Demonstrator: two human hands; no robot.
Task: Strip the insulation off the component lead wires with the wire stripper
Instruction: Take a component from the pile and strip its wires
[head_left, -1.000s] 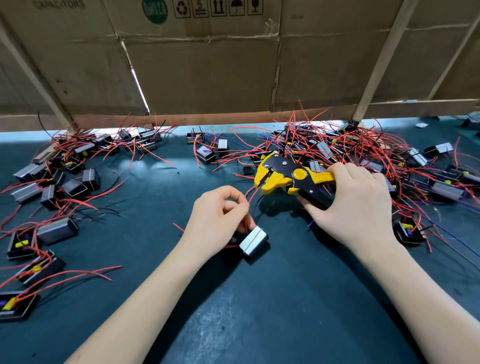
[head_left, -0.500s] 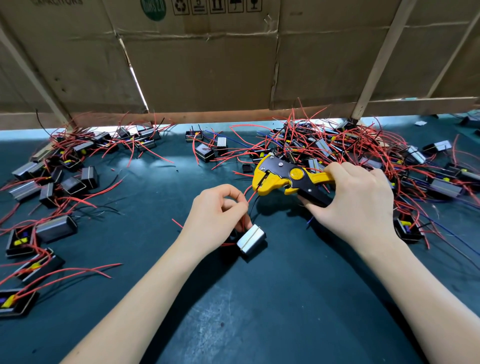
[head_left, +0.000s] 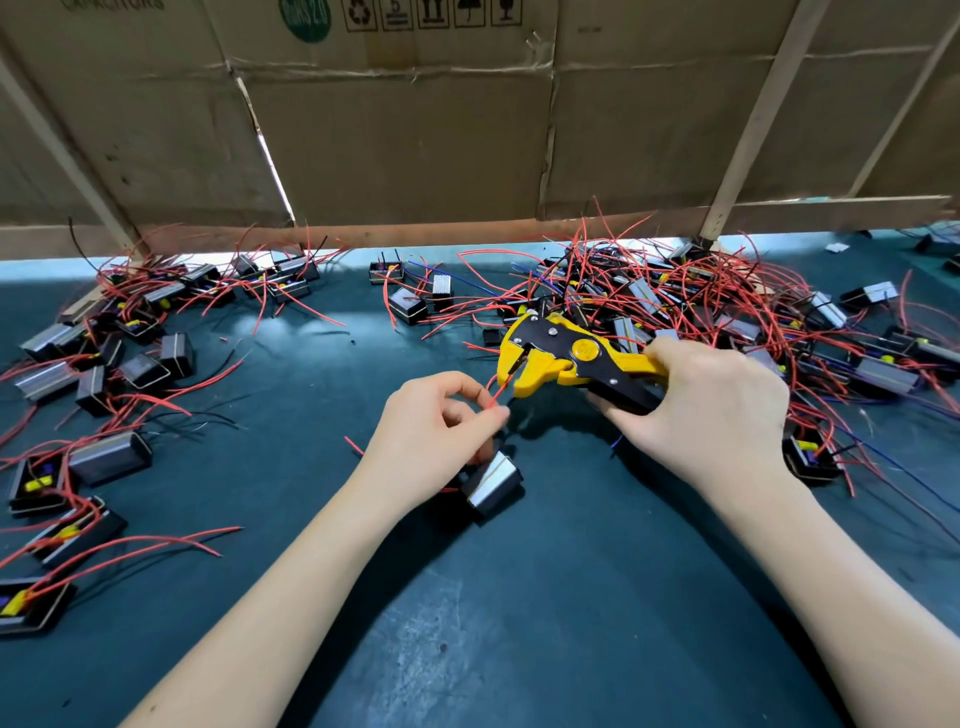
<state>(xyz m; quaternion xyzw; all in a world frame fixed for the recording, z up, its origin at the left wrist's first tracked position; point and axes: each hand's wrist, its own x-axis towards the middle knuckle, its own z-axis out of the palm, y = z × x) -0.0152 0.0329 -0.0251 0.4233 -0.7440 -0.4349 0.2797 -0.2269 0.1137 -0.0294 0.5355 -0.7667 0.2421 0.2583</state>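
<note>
Above the dark green tabletop (head_left: 571, 597), the left hand (head_left: 436, 421) pinches a thin, floppy red lead wire (head_left: 496, 395) near its tip, feeding the yellow-and-black wire stripper (head_left: 566, 358) gripped by the right hand (head_left: 711, 410); hold close to the end.

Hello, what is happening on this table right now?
A person is stripping lead wires. The right hand grips a yellow and black wire stripper. The left hand pinches a red wire whose tip sits at the tool's open jaws. That wire's component lies on the green table, under the left hand. Piles of similar components lie on both sides.
</note>
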